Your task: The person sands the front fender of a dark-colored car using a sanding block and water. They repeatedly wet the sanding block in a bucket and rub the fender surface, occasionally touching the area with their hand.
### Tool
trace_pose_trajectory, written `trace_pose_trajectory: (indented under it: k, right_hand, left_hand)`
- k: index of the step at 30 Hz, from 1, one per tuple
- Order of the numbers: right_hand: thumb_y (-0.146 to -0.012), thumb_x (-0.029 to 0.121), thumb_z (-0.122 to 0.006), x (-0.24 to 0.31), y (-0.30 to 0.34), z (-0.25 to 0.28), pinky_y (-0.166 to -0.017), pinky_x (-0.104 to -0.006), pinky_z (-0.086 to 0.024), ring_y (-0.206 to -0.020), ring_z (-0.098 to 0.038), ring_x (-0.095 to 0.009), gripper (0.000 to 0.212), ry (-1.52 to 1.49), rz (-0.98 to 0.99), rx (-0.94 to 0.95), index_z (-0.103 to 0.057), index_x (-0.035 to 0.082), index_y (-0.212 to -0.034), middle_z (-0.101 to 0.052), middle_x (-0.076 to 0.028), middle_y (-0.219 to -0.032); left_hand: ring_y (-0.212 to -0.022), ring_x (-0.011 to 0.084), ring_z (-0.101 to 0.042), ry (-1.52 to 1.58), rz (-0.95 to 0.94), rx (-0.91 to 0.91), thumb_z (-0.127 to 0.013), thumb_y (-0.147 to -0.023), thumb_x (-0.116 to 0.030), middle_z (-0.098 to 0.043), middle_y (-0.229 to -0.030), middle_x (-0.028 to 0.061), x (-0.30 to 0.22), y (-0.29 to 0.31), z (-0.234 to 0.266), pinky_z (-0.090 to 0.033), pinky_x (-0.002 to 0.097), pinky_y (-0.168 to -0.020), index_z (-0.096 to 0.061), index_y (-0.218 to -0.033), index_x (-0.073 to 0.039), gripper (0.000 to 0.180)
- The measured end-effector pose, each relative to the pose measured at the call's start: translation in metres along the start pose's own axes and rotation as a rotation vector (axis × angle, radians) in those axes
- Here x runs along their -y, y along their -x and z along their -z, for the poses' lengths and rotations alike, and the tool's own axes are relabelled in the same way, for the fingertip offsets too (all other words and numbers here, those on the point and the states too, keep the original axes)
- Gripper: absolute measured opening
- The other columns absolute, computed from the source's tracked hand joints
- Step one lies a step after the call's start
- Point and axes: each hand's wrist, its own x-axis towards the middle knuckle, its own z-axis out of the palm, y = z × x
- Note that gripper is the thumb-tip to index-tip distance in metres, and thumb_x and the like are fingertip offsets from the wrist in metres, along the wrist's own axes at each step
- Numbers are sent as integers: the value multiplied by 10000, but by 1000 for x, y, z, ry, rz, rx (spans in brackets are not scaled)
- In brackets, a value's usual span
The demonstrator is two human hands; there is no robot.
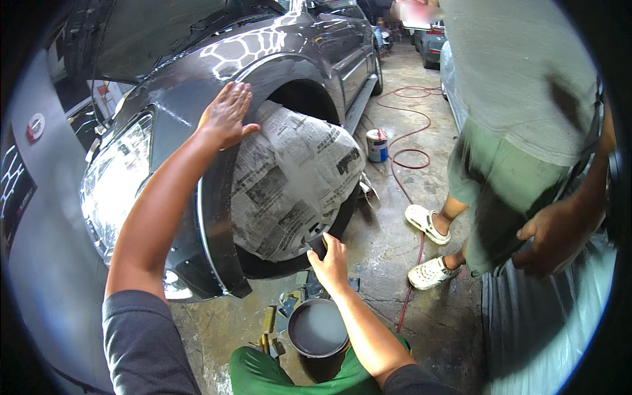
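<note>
My left hand (227,115) lies flat on the dark grey car fender (174,99), just above the front wheel arch, with its fingers stretched out and nothing in them. Lower down, my right hand (331,263) grips a small dark block (317,247), apparently a sanding block, in front of the wheel's lower part. Sheets of newspaper (283,191) cover the wheel. Below my right hand, a round bucket (290,329) of cloudy grey water stands on the floor between my knees.
Several sanding pads and blocks (270,319) lie beside the bucket. A co-worker in green shorts (507,191) and pale clogs (431,271) stands close on the right. A red hose (411,115) snakes over the wet floor past a paint can (377,146). Plastic sheeting (526,329) hangs at lower right.
</note>
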Motion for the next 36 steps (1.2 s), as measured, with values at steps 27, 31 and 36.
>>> trace_pose_trajectory:
  k: [27,31,36]
  right_hand:
    - [-870,239,-769,-17,-2,-15,-1112,-482,-422,-1285,-516,-418,677,51,-83,84,-479,-20,-1424,-574,-238,-1386]
    - [-872,246,-765,-27,-4,-14,-1107,-475,-427,-1275,-521,-417,688,72,-108,78,-473,-22,-1434,-576,-238,-1377]
    - [-866,247,-768,-25,-4,-20,-1096,-462,-436,-1262,-528,-409,698,44,-133,93,-477,-38,-1434,-584,-241,-1356]
  left_hand:
    - [-1616,257,-72,326,99,-159,-469,-975,-657,-146,-1730,157,-66,171,-25,-62,457,-1318,-229,-1618,37,976]
    - [-1615,255,-74,350,116,-157,-482,-974,-648,-139,-1733,145,-82,188,-28,-83,456,-1316,-222,-1622,30,974]
    - [-1616,256,-66,361,155,-125,-488,-974,-644,-120,-1738,137,-91,207,-33,-90,456,-1315,-191,-1632,20,981]
